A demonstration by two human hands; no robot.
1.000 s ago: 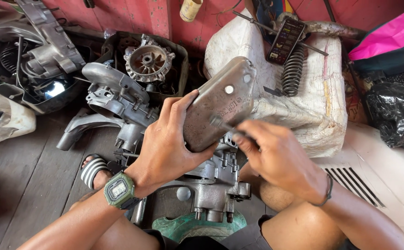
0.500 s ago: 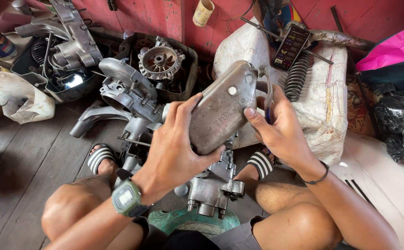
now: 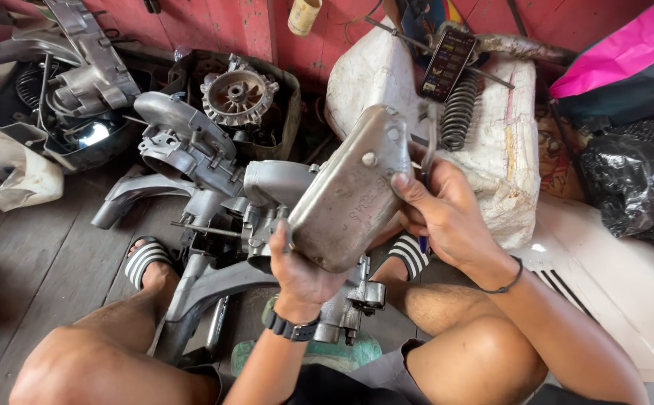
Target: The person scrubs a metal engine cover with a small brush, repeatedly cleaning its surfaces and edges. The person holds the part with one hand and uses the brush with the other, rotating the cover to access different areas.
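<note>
A grey, oblong metal engine cover (image 3: pixel 353 191) is held up over a grimy scooter engine (image 3: pixel 222 217) that rests on the wooden floor between my legs. My left hand (image 3: pixel 301 270) grips the cover's lower end from below, a dark watch on its wrist. My right hand (image 3: pixel 443 210) steadies the cover's right edge with the thumb and also holds a thin metal tool (image 3: pixel 430 146) that points up.
A white sack (image 3: pixel 507 150) with a coil spring (image 3: pixel 458 112) and a small dark card lies behind. A round finned engine part (image 3: pixel 237 96) sits in a dark tub. Engine casings (image 3: pixel 79 67) are at far left, a white body panel (image 3: pixel 612 285) at right.
My left hand has slid from the face of the cover down to its lower end. The cover has tilted more upright, and my right hand has shifted along its right edge.
</note>
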